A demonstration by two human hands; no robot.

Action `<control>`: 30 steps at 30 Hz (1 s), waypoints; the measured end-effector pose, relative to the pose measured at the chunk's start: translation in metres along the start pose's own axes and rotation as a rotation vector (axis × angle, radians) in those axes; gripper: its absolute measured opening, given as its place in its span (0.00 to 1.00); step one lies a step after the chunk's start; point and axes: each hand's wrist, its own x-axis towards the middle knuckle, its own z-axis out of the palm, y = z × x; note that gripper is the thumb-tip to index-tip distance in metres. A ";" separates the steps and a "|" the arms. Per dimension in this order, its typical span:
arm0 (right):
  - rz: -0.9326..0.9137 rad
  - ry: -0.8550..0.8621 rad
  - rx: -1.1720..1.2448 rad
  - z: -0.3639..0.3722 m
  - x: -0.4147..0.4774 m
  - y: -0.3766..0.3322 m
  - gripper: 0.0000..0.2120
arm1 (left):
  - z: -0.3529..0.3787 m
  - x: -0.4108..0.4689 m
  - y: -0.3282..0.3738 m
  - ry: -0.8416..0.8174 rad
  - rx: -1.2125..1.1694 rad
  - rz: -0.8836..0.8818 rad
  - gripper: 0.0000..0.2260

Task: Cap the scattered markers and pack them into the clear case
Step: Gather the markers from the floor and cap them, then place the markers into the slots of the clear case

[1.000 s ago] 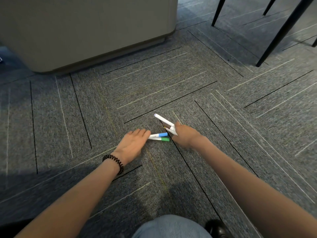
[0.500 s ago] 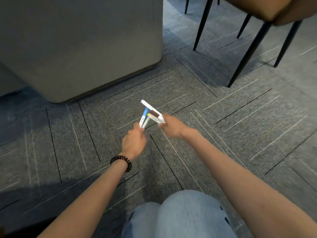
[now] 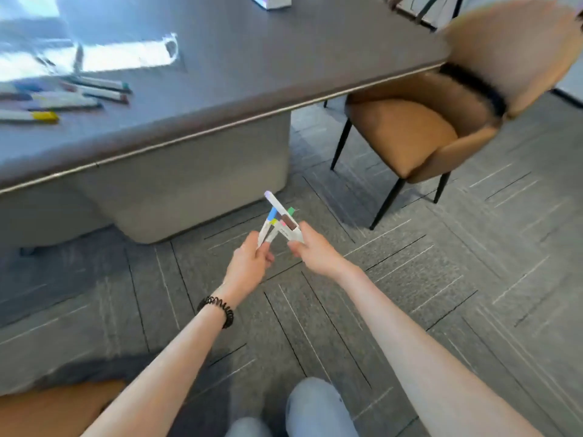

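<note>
1. Two hands are raised over the floor in front of the counter's near edge, each closed on markers: the left hand (image 3: pixel 249 263) pinches a pair, one blue-capped, one with a yellowish end, and the right hand (image 3: pixel 310 252) grips a small fan of others, among them a lilac-tipped marker (image 3: pixel 273 200) pointing up and a green end beside it.
2. More markers (image 3: pixel 63 99) lie loose near the counter's (image 3: pixel 284 74) far left corner, a yellow-capped one nearest the edge; motion blur hides which are capped.
3. A pale clear shape behind them may be the case; I cannot tell.
4. Step in hand, as I judge it: gathering strays from the floor, with packing not begun.
5. Next, the handfuls need carrying up to the counter and setting beside the others, then each cap checked and pressed home before anything goes into the case.
</note>
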 end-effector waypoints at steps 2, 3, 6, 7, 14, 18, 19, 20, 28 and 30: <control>0.002 -0.015 0.014 -0.031 -0.015 -0.043 0.08 | -0.030 -0.007 0.044 0.017 -0.028 0.005 0.07; -0.007 -0.019 0.016 -0.048 -0.022 -0.067 0.08 | -0.048 -0.010 0.069 0.025 -0.046 0.008 0.07; -0.038 -0.027 0.003 -0.090 -0.043 -0.131 0.07 | -0.095 -0.023 0.129 0.014 -0.096 -0.016 0.05; -0.053 -0.030 -0.010 -0.104 -0.049 -0.152 0.06 | -0.111 -0.028 0.148 0.014 -0.120 -0.024 0.04; -0.140 -0.083 -0.093 -0.175 -0.073 -0.264 0.10 | -0.205 -0.049 0.250 -0.004 -0.182 -0.034 0.08; -0.204 -0.104 -0.105 -0.189 -0.068 -0.305 0.09 | -0.247 -0.050 0.279 0.018 -0.166 -0.013 0.04; -0.224 -0.108 -0.108 -0.190 -0.065 -0.314 0.08 | -0.257 -0.049 0.283 0.028 -0.140 -0.002 0.05; -0.245 -0.111 -0.117 -0.188 -0.062 -0.323 0.08 | -0.268 -0.049 0.284 0.038 -0.122 0.005 0.06; -0.341 -0.136 -0.166 -0.168 -0.021 -0.385 0.08 | -0.338 -0.020 0.268 0.095 -0.065 0.042 0.03; -0.344 -0.119 -0.193 -0.161 -0.004 -0.401 0.07 | -0.357 -0.005 0.261 0.103 -0.061 0.054 0.03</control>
